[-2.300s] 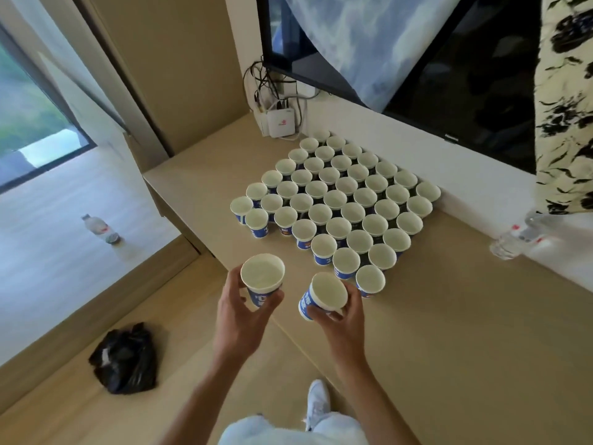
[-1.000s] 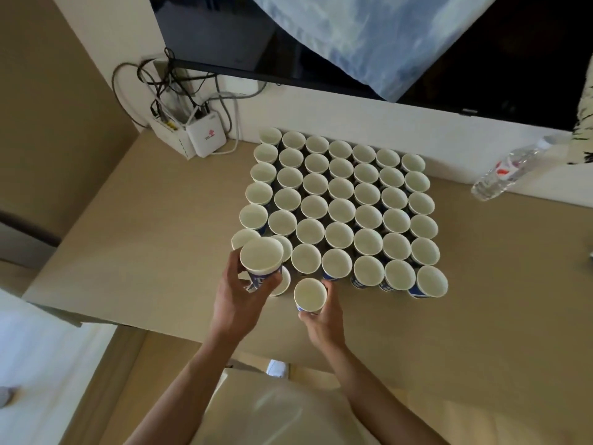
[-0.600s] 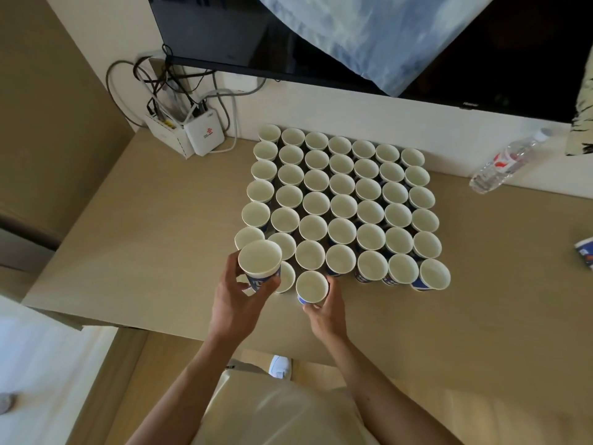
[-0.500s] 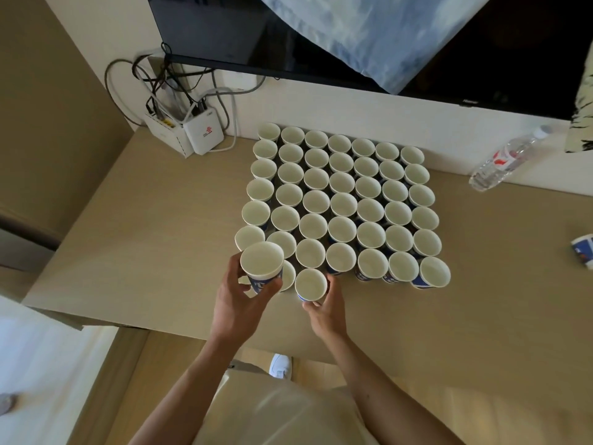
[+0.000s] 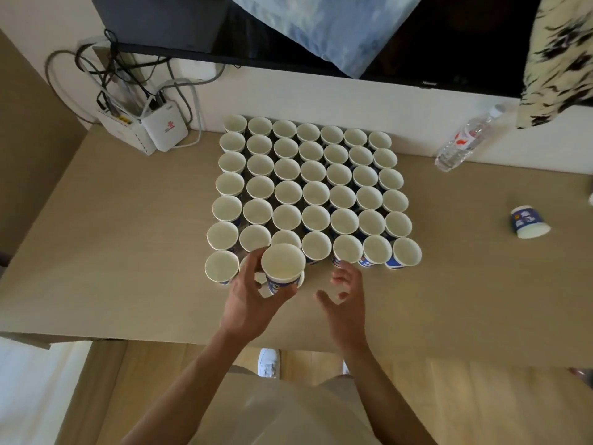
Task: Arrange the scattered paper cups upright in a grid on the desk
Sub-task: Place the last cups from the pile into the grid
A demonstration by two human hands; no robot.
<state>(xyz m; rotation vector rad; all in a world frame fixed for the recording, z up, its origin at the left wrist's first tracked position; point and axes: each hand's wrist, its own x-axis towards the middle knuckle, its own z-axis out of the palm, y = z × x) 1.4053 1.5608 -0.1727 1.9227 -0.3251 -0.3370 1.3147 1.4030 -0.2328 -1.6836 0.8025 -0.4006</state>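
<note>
A white router [image 5: 164,130] stands back left, a plastic bottle [image 5: 462,141] lies back right.

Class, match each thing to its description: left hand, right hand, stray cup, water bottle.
Column 1: 1 left hand; 2 right hand; 3 stray cup; 4 water bottle.
Column 2: A clear, by the wall; B holds nothing; C blue and white, apart from the grid; D grips a paper cup.
Pairs: 1-D, 2-B, 3-C, 4-A.

Looks like a lived-in room, home or hotel, wall-mounted television [image 5: 449,43] at twelve o'clock, cloth [image 5: 321,27] draped over it; router [image 5: 163,131] and tangled cables [image 5: 112,72] at ten o'clock, water bottle [image 5: 462,139] at two o'clock, beige desk [image 5: 128,236] beneath
</note>
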